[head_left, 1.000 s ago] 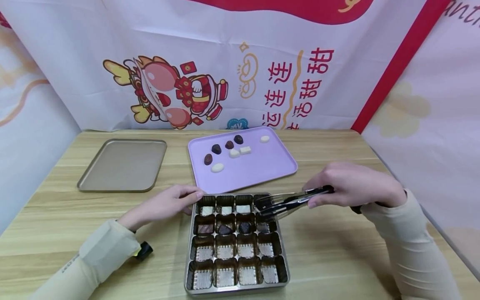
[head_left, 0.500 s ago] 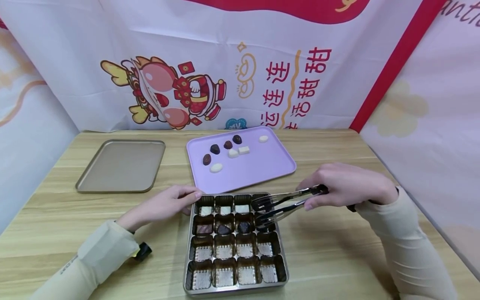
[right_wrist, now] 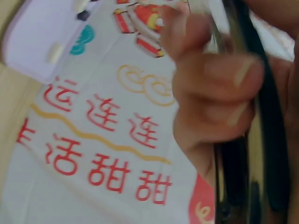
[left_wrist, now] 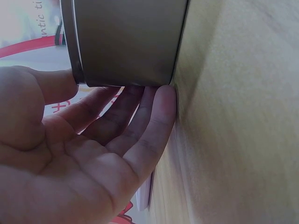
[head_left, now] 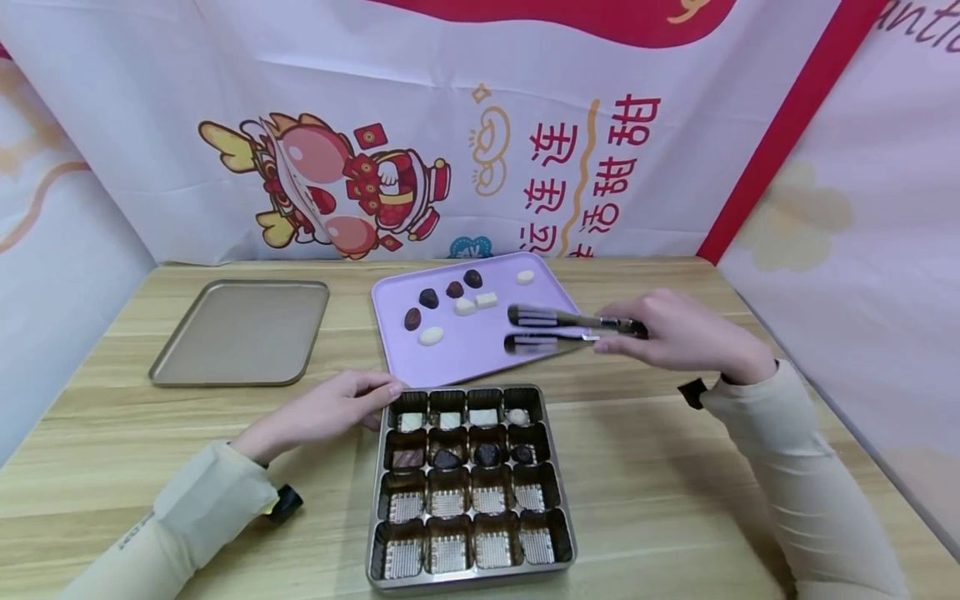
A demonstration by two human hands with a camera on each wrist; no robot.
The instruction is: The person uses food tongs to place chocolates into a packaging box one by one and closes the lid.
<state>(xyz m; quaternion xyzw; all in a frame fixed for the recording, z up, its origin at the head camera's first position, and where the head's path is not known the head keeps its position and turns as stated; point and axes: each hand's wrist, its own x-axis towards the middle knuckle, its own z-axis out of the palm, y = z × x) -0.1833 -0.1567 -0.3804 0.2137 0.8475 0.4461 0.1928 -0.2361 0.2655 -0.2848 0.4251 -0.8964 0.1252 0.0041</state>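
My right hand (head_left: 675,333) grips tongs (head_left: 573,321) with dark ends, blurred and parted, with nothing between them. They hover over the right side of a purple tray (head_left: 405,367). On that tray lie several white and dark chocolates (head_left: 428,297). My left hand (head_left: 337,408) rests against the far left corner of a metal box (head_left: 472,581); in the left wrist view its thumb touches the rim and its extended fingers touch the side wall (left_wrist: 131,42). Pale pieces (head_left: 483,417) fill the box's far row. Dark chocolates (head_left: 487,454) fill the second row; the two near rows hold none.
A bare brown tray (head_left: 247,333) lies at the back left of the wooden table (head_left: 652,492). Behind the table hangs a printed white cloth (head_left: 420,83), with more cloth along both sides. A small black object (head_left: 285,504) shows by my left sleeve.
My right hand has lifted the tongs from the box's right column and carried them away over the purple tray. A dark chocolate now shows in the second row's right compartment. My left hand stays put.
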